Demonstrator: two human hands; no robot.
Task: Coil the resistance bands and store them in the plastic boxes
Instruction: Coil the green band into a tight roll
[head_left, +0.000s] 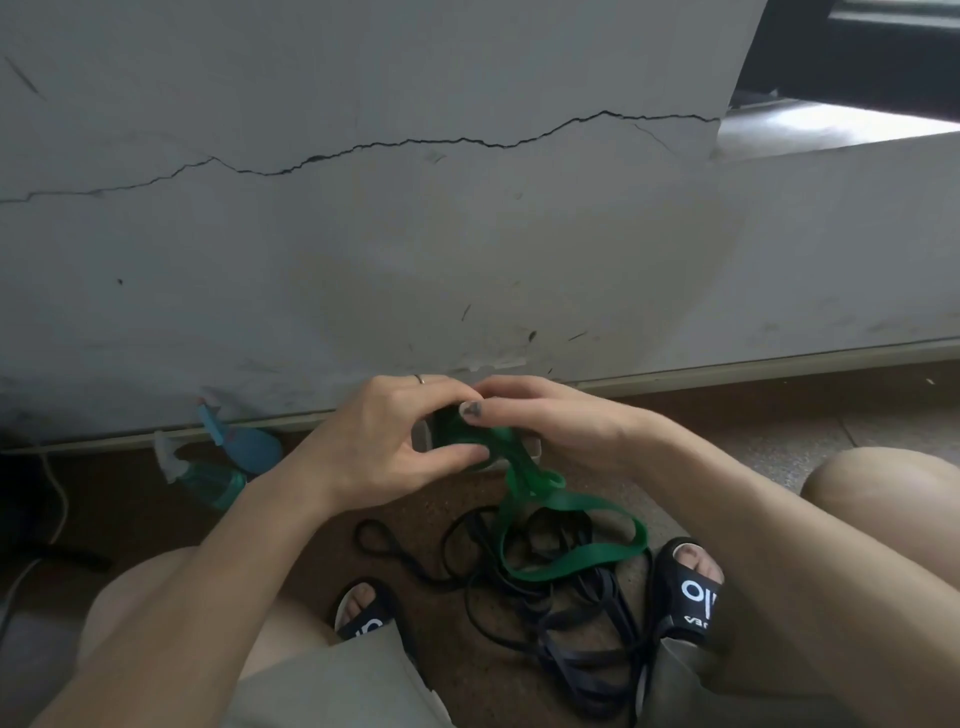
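A green resistance band (571, 556) is partly rolled into a small coil between my two hands, and its loose tail loops down to the floor. My left hand (400, 436) grips the coil from the left, thumb under it. My right hand (550, 415) pinches the coil from the right, thumb on top. Beneath the green tail, a tangle of black resistance bands (550, 613) lies on the floor between my feet. A clear plastic box (532, 447) shows only as slivers behind my hands.
I sit facing a cracked grey wall (467, 234) with a skirting edge. Two spray bottles (223, 462) lie at the wall's foot on the left. White cables (57, 499) run along the far left. My knees and black slippers (691, 592) frame the floor space.
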